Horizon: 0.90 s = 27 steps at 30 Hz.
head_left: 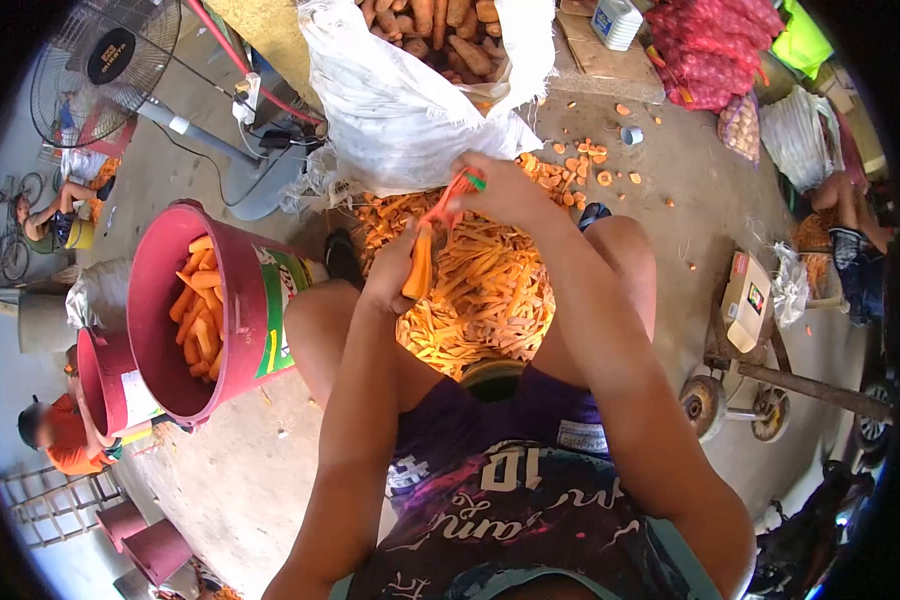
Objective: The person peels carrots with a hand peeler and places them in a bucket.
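In my left hand (388, 270) is a carrot (420, 268), its bright orange flesh showing, held upright over a heap of peelings (495, 290). My right hand (495, 185) is closed around a red peeler (448, 203) with a green part near its top. The peeler meets the upper end of the carrot. Beyond both hands stands a white sack (400, 120) with unpeeled carrots (450, 30) in its mouth. At my left, a large dark pink tub (142, 300) holds several peeled carrots (205, 310).
A standing fan (110, 55) is at the far left. Carrot ends (585, 160) are scattered on the floor. To the right are a hand truck (735, 400) and red mesh sacks (710, 50). Other people work at both sides, one in an orange shirt (75, 445).
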Motion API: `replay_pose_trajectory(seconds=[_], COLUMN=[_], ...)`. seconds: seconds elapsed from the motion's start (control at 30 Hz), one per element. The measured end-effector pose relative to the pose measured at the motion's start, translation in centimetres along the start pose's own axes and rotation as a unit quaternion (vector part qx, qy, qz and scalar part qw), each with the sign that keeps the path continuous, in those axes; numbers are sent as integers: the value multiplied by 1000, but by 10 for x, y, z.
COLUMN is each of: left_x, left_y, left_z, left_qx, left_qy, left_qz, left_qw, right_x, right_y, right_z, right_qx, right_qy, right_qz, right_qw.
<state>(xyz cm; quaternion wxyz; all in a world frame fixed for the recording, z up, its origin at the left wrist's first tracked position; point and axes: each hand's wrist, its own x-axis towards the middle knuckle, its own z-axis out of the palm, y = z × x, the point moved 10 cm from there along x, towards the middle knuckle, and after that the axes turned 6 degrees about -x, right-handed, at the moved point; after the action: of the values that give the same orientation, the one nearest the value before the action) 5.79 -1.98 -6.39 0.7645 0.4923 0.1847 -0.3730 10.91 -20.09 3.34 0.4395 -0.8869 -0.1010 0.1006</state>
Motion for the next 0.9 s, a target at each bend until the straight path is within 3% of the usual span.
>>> replay_pose_trajectory(seconds=[0.1, 0.17, 0.23, 0.27, 0.33, 0.4, 0.47, 0.5, 0.53, 0.6, 0.67, 0.73, 0.8, 0.9], left_x=[-7, -3, 3, 6, 0, -13, -15, -19, -18, -21, -25, -16, -12, -16], left_y=[1, 1, -5, -9, 2, 36, 55, 46, 47, 25, 23, 32, 31, 46], left_z=[0, -3, -25, -26, -28, 13, 4, 8, 7, 23, 26, 18, 13, 12], left_qx=[-16, -41, -65, -69, 86, -105, -109, -35, -37, 21, 16, 128, 128, 235], left_qy=[-13, -39, 51, 51, 130, -78, -41, -34, -37, -104, -61, -14, -13, 27], left_qz=[6, 13, 0, 0, 19, 127, 185, 113, 121, 37, 73, 164, 176, 258], left_qw=[1000, 998, 997, 996, 988, 983, 976, 992, 991, 994, 995, 978, 976, 937], right_x=[5, 6, 4, 3, 1, -4, -11, -9, -5, -6, -8, -6, -7, -4], right_y=[21, 29, 36, 34, 35, 40, 33, 24, 17, 7, 2, -5, -9, -19], right_z=[-34, -28, -19, -9, 4, 14, 16, 14, 11, 15, 18, 22, 28, 35], right_qx=[-24, -54, -86, -133, -181, -200, -190, -188, -194, -147, -126, -135, -144, -142], right_qy=[112, 83, 50, 29, 9, -17, -12, -9, -7, -12, -16, -8, -7, 17], right_qz=[66, 83, 101, 76, 49, 63, 50, 24, 18, 23, 35, -8, -12, -23], right_qw=[991, 992, 990, 988, 982, 978, 980, 982, 981, 989, 991, 991, 989, 989])
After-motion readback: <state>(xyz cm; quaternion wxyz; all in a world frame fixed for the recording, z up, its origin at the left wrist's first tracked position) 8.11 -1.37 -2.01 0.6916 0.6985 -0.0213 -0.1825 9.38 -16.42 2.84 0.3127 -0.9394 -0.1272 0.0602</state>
